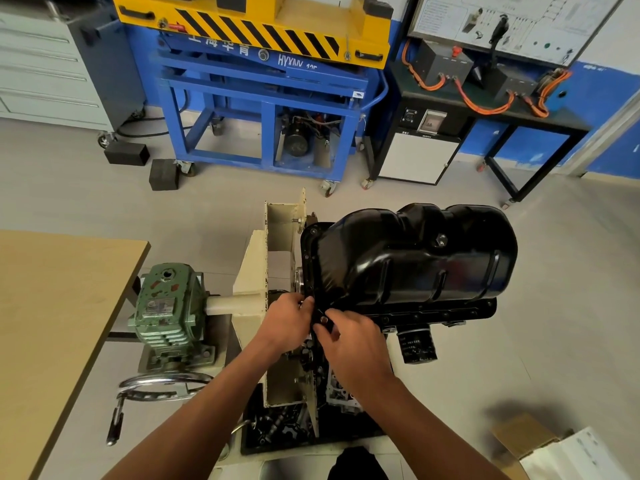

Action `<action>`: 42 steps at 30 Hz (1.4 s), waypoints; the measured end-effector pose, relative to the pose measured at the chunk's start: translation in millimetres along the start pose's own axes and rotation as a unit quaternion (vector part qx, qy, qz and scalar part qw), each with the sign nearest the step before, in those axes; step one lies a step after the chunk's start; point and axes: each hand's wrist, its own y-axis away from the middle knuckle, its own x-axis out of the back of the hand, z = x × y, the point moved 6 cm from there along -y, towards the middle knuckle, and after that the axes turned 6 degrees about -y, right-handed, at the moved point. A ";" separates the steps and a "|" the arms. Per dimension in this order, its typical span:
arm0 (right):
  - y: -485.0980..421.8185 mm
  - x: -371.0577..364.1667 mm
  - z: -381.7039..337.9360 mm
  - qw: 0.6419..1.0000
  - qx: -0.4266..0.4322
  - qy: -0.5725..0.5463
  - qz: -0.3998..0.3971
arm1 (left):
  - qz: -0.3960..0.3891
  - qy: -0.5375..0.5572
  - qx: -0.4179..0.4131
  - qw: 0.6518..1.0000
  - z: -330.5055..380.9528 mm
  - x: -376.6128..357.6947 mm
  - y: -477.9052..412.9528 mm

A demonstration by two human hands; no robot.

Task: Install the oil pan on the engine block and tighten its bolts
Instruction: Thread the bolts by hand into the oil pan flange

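Seating looks done: the oil pan (415, 258) sits sump-up on the inverted engine block (450, 315), carried on the cream stand (277, 237), with the flange down along the near side as far as I can see. I judge this is the hand-start step. My left hand (285, 322) curls its fingers on the pan's near-left flange corner. My right hand (349, 336) pinches a bolt (323, 319) at that corner. Next: keep the bolt square, spin it in by fingers, then start the rest before wrenching.
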 end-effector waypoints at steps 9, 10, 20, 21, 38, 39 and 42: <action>-1.9 0.5 4.4 1.000 0.014 0.027 -0.005 | -0.007 0.000 0.000 1.000 1.6 0.0 0.5; -2.2 0.0 4.5 0.999 0.010 0.037 -0.008 | -0.007 -0.001 -0.001 1.000 1.8 0.0 0.4; -6.5 -2.1 4.3 0.999 -0.022 0.046 -0.018 | -0.002 0.002 0.004 1.000 -0.3 0.1 0.9; -5.5 -1.9 4.3 0.999 -0.020 0.039 -0.013 | -0.003 0.005 0.003 1.000 0.0 0.1 1.0; -9.0 -4.7 4.5 0.998 -0.022 0.049 -0.011 | -0.006 0.008 0.005 1.000 -0.4 0.2 0.5; -8.7 -5.5 5.2 0.998 -0.025 0.047 -0.011 | -0.006 0.006 0.004 1.000 -0.5 0.0 0.4; -6.1 -5.2 4.3 1.000 -0.010 0.027 0.004 | -0.004 0.006 0.003 1.000 -0.2 0.3 0.0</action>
